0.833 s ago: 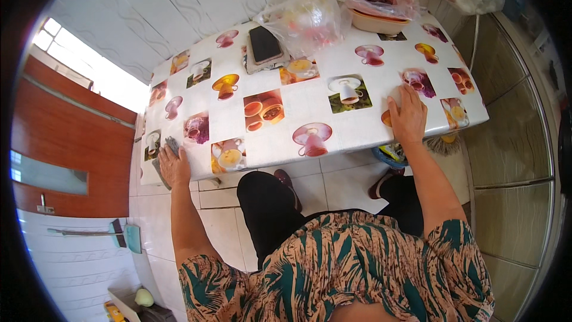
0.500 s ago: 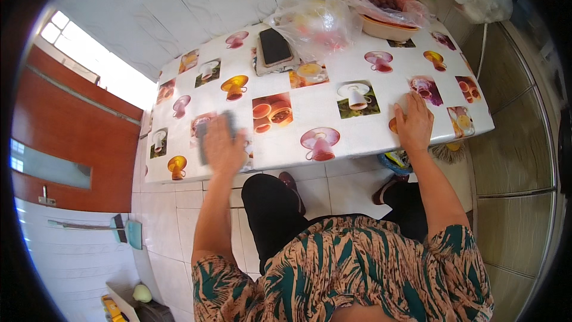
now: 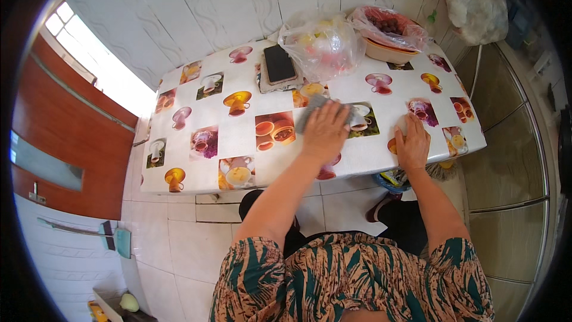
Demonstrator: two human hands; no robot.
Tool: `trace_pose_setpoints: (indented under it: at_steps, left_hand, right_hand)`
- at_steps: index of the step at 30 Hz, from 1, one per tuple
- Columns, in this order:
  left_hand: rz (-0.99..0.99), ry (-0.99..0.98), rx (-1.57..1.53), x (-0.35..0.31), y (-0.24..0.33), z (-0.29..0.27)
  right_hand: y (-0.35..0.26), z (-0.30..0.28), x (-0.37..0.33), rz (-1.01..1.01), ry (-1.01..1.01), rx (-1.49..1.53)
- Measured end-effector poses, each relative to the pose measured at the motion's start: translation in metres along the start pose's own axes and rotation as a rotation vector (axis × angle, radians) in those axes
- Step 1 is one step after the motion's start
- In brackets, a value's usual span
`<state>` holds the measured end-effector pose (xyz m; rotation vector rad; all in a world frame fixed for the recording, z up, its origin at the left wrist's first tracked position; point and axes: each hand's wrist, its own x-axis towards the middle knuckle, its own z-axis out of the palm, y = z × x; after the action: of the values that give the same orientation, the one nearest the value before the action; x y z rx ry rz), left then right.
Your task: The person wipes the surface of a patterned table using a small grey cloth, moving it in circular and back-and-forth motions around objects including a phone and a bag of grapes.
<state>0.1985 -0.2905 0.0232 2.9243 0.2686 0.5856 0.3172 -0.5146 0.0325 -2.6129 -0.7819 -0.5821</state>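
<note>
My left hand (image 3: 325,131) presses a grey cloth (image 3: 307,117) onto the tablecloth (image 3: 351,154) near the middle of the table. Its fingers lie over the cloth, which shows on the left side and above the fingers. The tablecloth is white and printed with cups and saucers. My right hand (image 3: 413,145) rests on the right part of the table by the front edge, its fingers apart and nothing in it.
Along the back of the table stand a phone (image 3: 279,64) on a folded cloth, a clear plastic bag (image 3: 325,48) of fruit, and a basin (image 3: 390,52) lined with a reddish bag. A blue bin (image 3: 390,183) sits under the table. At left is a brown door (image 3: 65,143).
My left hand has swept the grey cloth from the table's left side to the middle, to the right and slightly back. My right hand stays at about the same spot.
</note>
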Motion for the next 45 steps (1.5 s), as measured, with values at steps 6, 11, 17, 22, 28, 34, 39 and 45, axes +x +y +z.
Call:
trace_pose_setpoints:
  at_steps: [6, 11, 17, 22, 28, 34, 39, 45]
  left_hand:
    - [-0.267, -0.013, 0.167, -0.033, -0.145, -0.033]
    - [-0.781, -0.122, 0.294, -0.121, -0.254, -0.097]
    - [-1.125, -0.102, 0.417, -0.198, -0.291, -0.117]
    - [-0.924, -0.070, 0.459, -0.192, -0.251, -0.104]
    - [-0.351, 0.015, 0.222, -0.123, -0.084, -0.070]
    - [-0.179, 0.065, -0.034, -0.105, 0.007, -0.045]
    - [-0.353, 0.102, 0.049, -0.139, -0.059, -0.080]
    - [-0.703, 0.152, 0.341, -0.236, -0.214, -0.120]
  right_hand:
    - [-0.001, -0.009, 0.000, 0.036, -0.049, 0.022]
    - [-0.006, -0.009, 0.000, 0.029, -0.039, 0.016]
    - [0.000, -0.004, -0.003, -0.009, 0.003, -0.010]
    - [-0.001, 0.000, 0.000, -0.008, 0.006, -0.025]
    - [0.000, 0.001, 0.002, 0.031, -0.041, -0.066]
    - [0.010, 0.005, 0.004, -0.012, -0.058, -0.050]
    - [0.015, 0.005, 0.004, -0.009, -0.087, -0.054]
    - [0.013, 0.004, 0.003, 0.001, -0.107, -0.077]
